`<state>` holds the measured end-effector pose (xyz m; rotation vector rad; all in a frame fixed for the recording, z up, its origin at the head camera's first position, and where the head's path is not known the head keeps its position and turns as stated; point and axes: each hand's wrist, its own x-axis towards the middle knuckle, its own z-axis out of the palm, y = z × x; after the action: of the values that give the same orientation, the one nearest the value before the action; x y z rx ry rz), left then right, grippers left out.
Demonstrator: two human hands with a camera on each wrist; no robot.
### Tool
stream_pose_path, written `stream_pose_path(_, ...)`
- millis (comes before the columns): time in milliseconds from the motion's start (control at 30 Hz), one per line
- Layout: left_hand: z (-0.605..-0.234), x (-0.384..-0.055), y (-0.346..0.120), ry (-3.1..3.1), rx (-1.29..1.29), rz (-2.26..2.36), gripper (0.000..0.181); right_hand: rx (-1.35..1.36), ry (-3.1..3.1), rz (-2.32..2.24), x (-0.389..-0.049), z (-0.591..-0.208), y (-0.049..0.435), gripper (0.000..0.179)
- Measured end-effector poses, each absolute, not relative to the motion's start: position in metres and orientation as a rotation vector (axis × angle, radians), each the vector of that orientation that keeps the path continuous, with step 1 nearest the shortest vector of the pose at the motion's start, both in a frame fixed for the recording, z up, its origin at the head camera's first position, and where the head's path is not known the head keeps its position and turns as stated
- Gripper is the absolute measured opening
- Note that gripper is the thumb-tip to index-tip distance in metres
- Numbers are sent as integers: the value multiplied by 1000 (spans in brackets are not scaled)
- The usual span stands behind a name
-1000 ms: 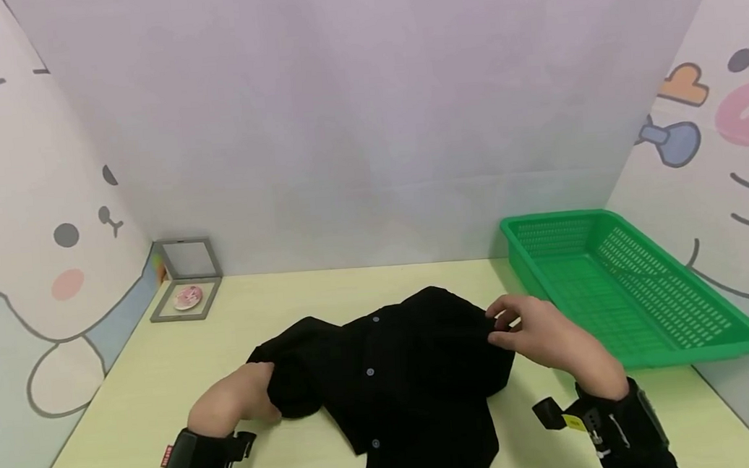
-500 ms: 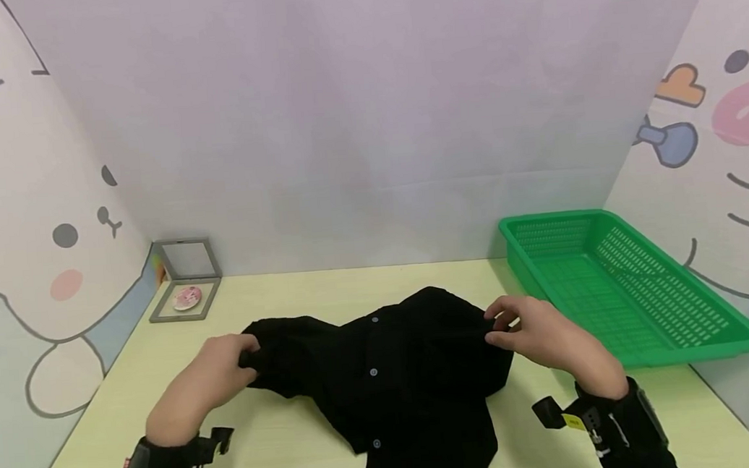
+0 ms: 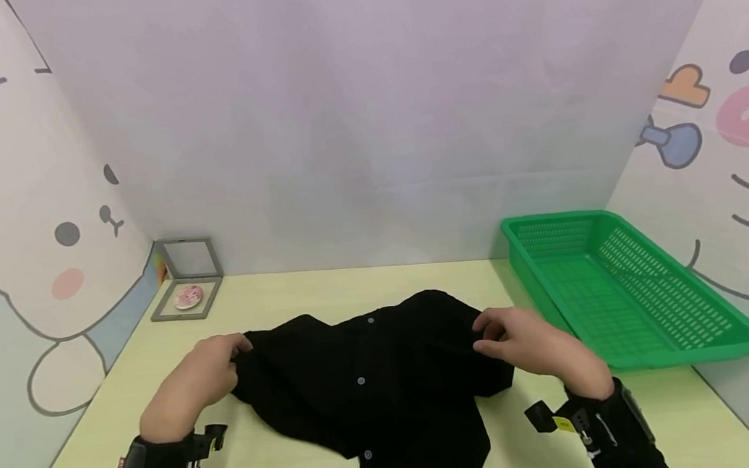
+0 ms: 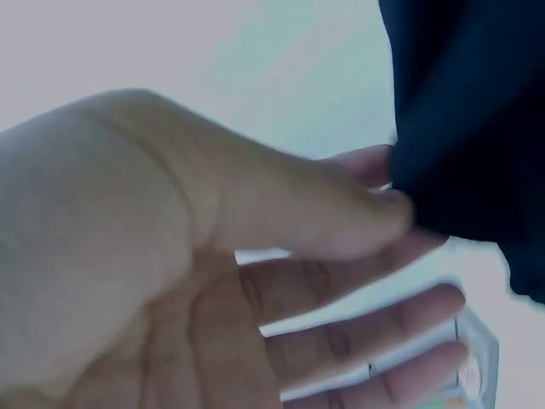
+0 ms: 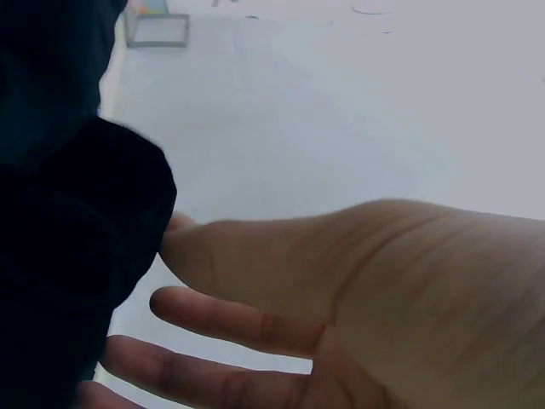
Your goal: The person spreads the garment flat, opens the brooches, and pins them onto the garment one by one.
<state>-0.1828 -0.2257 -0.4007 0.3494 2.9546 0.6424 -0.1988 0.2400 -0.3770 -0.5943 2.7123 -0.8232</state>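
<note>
A black short-sleeved button-up shirt (image 3: 417,383) lies spread over the table, pale buttons down its front, its lower end cut off by the head view's bottom edge. My left hand (image 3: 201,373) pinches the sleeve edge at the shirt's left side. In the left wrist view, thumb and index finger close on the dark cloth (image 4: 468,128) while the other fingers extend. On the opposite side, my right hand (image 3: 526,343) pinches the other sleeve near the shoulder. The right wrist view shows the thumb against the black fabric (image 5: 60,239), which hides the index fingertip.
A green plastic basket (image 3: 709,352) stands on the right of the pale table (image 3: 286,458). At the back left sits an opened grey-framed case (image 3: 180,315) with a round pink-and-white item (image 3: 188,297) inside. Printed panels wall both sides.
My left hand has moved from the sleeve's lower side up to its outer edge and drawn the sleeve outward. The right hand, holding its sleeve, has shifted slightly left and down.
</note>
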Motion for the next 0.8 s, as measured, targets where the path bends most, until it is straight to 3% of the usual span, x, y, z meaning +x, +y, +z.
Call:
stream_pose_path(133, -405, -182, -201, 2867, 508, 768, 28, -668, 2674, -763, -201, -388, 228, 33)
stream_pose_path(233, -410, -181, -179, 2735, 607, 866, 37, -675, 2629, -717, -202, -398, 215, 39)
stream_pose_path(433, -430, -177, -138, 2604, 594, 820, 46, -592, 2537, -605, -199, -423, 185, 41)
stream_pose_path(533, -444, -173, -121, 2662, 569, 696, 37, -624, 2541, -551, -198, -435, 176, 34)
stream_pose_path(633, -455, -168, -109, 2785, 635, 567, 13, -715, 2561, -573, -196, -442, 172, 23)
stream_pose_path(800, -461, -163, -104, 2876, 728, 516, 26, -856, 2531, -668, -198, -442, 176, 28)
